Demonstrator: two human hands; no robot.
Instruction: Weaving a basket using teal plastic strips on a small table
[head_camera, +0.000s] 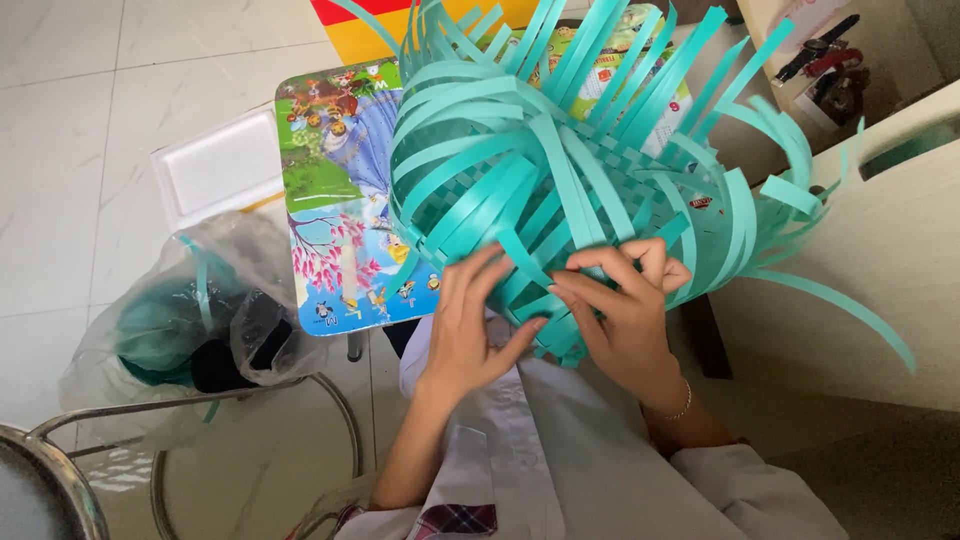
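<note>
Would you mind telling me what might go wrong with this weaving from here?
The loose teal strips fan out in every direction, so they may tangle or crease. Both hands, left hand and right hand, pinch the near edge of the woven basket; a slip there might loosen the weave. The basket overhangs the small colourful table and may slide.

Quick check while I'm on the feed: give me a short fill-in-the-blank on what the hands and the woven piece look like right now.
1. Both hands, left hand and right hand, touch a half-woven basket made of ____ strips.
2. The thin bracelet sits on the ____ wrist.
3. Under the basket lies a cartoon-printed board; left of it is a ____ foam tray.

Missing words: teal; right; white
</note>
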